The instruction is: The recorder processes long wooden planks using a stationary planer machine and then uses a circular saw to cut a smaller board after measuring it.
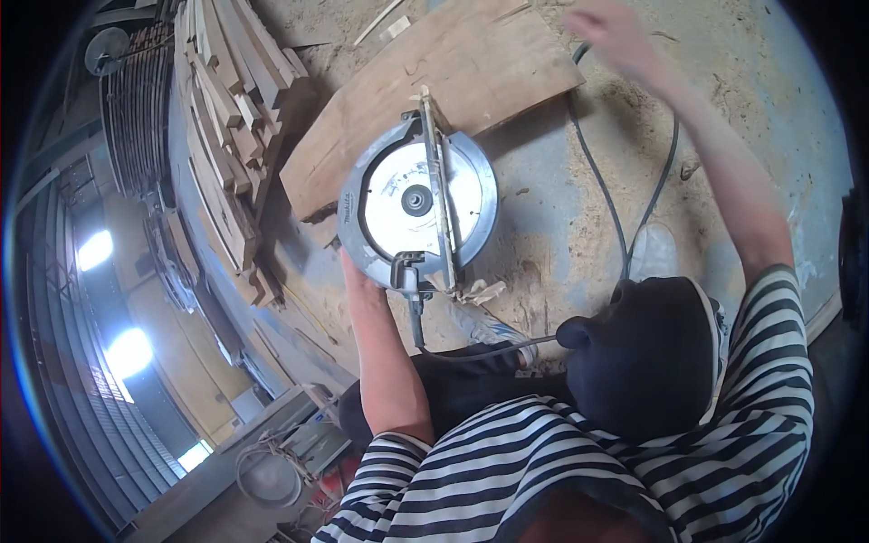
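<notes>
A grey circular saw [355, 222] with a large bright round blade [389, 199] is held up in front of me, its blade side turned toward the view. From below, my left hand [358, 271] grips it; the fingers are hidden behind the saw. A pale wooden strip [441, 195] crosses the blade face. At the upper right, my right hand [605, 33] is stretched far forward, blurred, with its fingers curled. A dark power cord [593, 163] runs up to this hand and loops back down beneath the forearm. A broad curved-edged wooden board [507, 59] lies beyond the saw.
Long cut timber pieces [222, 118] are piled at the left. Sawdust and wood scraps cover the floor [543, 226]. A dark cap [643, 353] fills the lower right, near my striped sleeve. A round container [269, 478] stands at the lower left among clutter.
</notes>
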The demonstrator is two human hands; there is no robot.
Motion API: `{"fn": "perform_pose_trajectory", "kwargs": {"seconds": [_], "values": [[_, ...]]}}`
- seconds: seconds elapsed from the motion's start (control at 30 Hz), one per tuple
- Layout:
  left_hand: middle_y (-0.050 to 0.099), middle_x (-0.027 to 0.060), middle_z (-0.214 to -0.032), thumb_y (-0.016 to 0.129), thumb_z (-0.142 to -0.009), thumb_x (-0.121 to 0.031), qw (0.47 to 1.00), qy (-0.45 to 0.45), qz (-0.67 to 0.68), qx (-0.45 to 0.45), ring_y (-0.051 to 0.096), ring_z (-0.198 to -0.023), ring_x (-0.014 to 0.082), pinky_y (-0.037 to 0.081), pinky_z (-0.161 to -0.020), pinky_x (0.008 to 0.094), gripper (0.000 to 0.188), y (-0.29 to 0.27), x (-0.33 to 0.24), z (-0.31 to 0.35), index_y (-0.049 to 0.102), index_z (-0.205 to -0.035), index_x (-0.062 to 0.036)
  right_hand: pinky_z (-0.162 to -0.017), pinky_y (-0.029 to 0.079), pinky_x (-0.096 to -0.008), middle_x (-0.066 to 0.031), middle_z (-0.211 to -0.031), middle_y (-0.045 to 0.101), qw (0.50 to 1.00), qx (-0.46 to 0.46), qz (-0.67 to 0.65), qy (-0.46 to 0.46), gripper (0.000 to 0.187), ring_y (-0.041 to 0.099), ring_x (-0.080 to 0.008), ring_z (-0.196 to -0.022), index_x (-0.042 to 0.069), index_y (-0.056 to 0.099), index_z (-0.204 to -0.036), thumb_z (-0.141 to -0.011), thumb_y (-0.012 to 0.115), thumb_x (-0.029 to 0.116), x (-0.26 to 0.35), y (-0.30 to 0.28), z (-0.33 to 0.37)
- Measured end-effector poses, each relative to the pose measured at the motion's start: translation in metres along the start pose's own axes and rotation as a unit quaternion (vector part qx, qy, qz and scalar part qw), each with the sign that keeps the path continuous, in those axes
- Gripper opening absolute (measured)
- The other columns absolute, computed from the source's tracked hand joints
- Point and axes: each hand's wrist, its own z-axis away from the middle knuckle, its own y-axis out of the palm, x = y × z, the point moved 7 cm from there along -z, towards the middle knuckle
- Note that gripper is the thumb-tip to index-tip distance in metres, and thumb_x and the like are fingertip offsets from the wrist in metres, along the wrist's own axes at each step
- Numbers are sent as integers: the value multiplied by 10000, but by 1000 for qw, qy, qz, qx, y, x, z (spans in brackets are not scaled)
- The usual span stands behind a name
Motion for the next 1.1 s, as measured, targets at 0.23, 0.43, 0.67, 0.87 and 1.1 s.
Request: {"fn": "perform_pose_trajectory", "kwargs": {"seconds": [0.23, 0.43, 0.67, 0.87, 1.1], "values": [[672, 199, -1203, 520, -986, -222, 998, 26, -20, -62, 702, -1002, 301, 598, -849, 423, 394, 8, 0, 13, 589, -1262, 52, -659, 460, -356, -33, -716, 625, 918, 313, -227, 88, 420, 547, -176, -676, 50, 635, -761, -936, 640, 431, 109, 169, -40], [663, 210, -1227, 500, -1002, -221, 999, -24, 37, 23, 700, -1018, 314, 594, -876, 441, 394, -1, 10, -5, 584, -1270, 55, -675, 437, -287, -15, -783, 635, 947, 209, -242, 26, 261, 538, -114, -733, 49, 706, -859, -924, 686, 301, 130, 142, -44], [645, 237, -1244, 483, -994, -177, 993, -48, 64, 83, 686, -1048, 340, 583, -906, 469, 386, -6, 14, -10, 574, -1273, 72, -714, 487, -279, -66, -861, 693, 969, -5, -240, -59, 219, 615, -117, -767, 26, 723, -1063, -938, 614, 169, 116, 68, -38], [645, 233, -1248, 502, -990, -208, 991, -39, 70, 106, 682, -1054, 341, 576, -915, 461, 399, 5, 13, -6, 584, -1277, 56, -699, 509, -305, -61, -872, 695, 985, 168, 3, 31, 290, 634, -130, -798, 49, 708, -1149, -929, 621, 218, 94, 119, -56], [650, 233, -1239, 478, -998, -204, 997, -49, 47, 49, 682, -1052, 342, 574, -910, 473, 395, -8, 20, -5, 591, -1272, 57, -630, 468, -317, -34, -803, 665, 875, 366, -282, 146, 218, 605, -138, -729, 34, 720, -907, -894, 685, 248, 107, 170, -34]]}}
